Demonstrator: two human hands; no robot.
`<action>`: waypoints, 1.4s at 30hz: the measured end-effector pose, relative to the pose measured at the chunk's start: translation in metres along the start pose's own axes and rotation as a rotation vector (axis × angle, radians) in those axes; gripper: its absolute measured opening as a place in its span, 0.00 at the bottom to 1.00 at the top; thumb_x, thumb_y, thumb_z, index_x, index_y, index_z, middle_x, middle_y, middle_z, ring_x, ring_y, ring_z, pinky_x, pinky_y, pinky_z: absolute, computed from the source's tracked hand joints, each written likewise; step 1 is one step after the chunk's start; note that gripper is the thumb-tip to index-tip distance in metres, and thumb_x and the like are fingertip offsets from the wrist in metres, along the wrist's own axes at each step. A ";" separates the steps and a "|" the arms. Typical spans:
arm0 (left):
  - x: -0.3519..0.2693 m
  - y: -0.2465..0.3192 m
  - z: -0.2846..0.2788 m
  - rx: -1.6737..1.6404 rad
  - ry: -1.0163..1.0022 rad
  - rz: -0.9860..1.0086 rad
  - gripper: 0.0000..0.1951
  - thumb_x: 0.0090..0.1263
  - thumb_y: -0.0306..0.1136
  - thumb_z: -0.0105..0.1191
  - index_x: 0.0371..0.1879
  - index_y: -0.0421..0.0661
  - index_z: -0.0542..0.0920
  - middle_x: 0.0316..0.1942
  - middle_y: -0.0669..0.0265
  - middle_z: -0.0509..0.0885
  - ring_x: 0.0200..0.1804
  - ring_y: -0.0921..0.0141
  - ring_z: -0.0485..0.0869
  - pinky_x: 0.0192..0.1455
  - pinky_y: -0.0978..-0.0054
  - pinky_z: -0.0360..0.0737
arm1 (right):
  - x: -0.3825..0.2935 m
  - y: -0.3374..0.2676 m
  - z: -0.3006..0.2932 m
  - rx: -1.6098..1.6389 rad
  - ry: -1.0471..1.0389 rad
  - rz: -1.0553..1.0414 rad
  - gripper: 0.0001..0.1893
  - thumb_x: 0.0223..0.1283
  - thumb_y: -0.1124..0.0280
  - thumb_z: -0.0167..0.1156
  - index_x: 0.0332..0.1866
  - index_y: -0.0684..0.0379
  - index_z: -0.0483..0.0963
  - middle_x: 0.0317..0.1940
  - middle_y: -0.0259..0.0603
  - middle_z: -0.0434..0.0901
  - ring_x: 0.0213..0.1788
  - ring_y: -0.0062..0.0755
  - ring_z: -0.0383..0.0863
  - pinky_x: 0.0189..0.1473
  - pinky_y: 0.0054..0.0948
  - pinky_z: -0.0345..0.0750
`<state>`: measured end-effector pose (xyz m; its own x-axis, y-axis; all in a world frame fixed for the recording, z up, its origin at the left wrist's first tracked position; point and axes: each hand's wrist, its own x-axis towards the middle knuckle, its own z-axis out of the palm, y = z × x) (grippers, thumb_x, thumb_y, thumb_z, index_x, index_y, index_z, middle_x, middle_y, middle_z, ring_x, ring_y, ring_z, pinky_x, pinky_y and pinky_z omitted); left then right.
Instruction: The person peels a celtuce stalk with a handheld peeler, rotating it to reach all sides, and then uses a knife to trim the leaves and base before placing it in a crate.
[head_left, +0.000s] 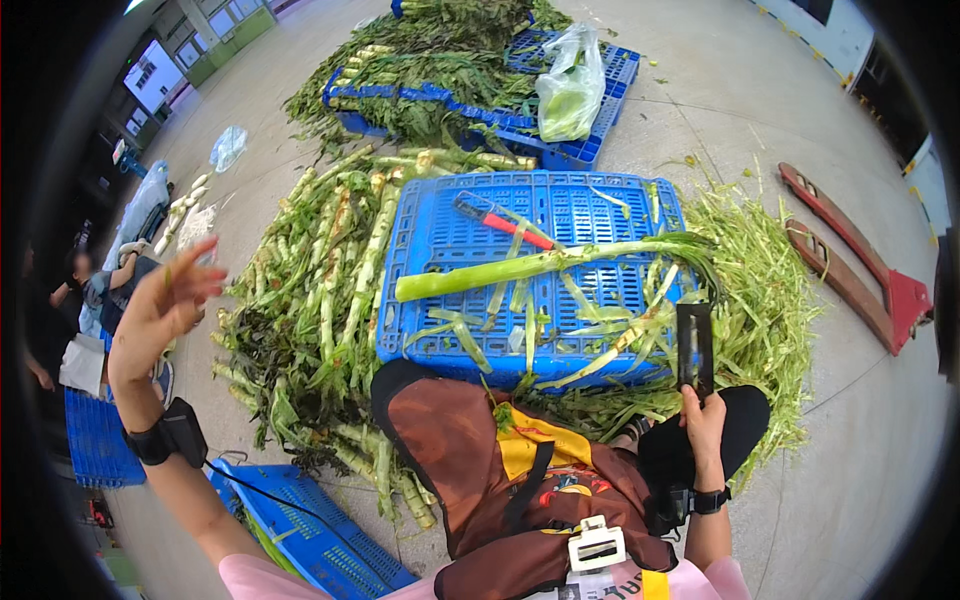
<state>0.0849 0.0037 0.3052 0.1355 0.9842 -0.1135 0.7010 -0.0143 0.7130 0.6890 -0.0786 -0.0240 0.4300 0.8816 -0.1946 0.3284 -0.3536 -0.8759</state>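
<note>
My left hand (171, 311) is raised at the left, fingers apart, holding nothing; it is well away from the blue crate. In my right hand (703, 420) is a flat black tool with a long slot (696, 349), probably a peeler, upright by the crate's near right corner. A celtuce stalk (480, 277), its thick end pale green and bare, lies across the upturned blue plastic crate (450, 255). Its leafy tip hangs over the right edge. Behind the stalk rests a red-handled tool (517, 229), partly under peel strips. Loose peel strips (469, 341) are scattered over the crate.
Leafy celtuce stalks (326, 262) are heaped left of the crate, peelings (757, 315) to the right. More greens and a plastic bag (574, 90) lie on blue pallets (622, 71) ahead. Red pallet-jack forks (840, 277) stand right. Another person (112, 289) is far left.
</note>
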 end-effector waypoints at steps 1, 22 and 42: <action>0.025 0.016 0.021 -0.102 0.026 0.072 0.31 0.67 0.30 0.56 0.71 0.44 0.66 0.54 0.61 0.81 0.53 0.70 0.79 0.59 0.72 0.75 | 0.003 -0.004 0.002 -0.008 0.024 -0.006 0.14 0.65 0.63 0.64 0.29 0.64 0.76 0.14 0.29 0.73 0.15 0.16 0.70 0.18 0.22 0.66; 0.106 -0.027 0.297 -0.077 -0.570 -0.085 0.18 0.69 0.38 0.59 0.51 0.39 0.75 0.37 0.64 0.83 0.39 0.72 0.84 0.42 0.76 0.79 | -0.028 -0.015 -0.019 -0.170 0.025 -0.322 0.27 0.59 0.77 0.61 0.66 0.59 0.70 0.38 0.41 0.75 0.32 0.29 0.81 0.37 0.27 0.78; 0.020 -0.038 0.453 -1.285 -0.857 -0.370 0.36 0.58 0.26 0.65 0.66 0.43 0.63 0.43 0.64 0.79 0.30 0.73 0.78 0.33 0.76 0.75 | -0.003 -0.037 0.035 -0.782 0.052 -0.805 0.25 0.56 0.69 0.65 0.62 0.46 0.74 0.34 0.40 0.74 0.30 0.39 0.78 0.30 0.35 0.76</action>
<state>0.3787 -0.0560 -0.0376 0.7477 0.5065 -0.4294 -0.1895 0.7825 0.5931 0.6461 -0.0571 -0.0067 -0.1172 0.9339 0.3378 0.9560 0.1981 -0.2162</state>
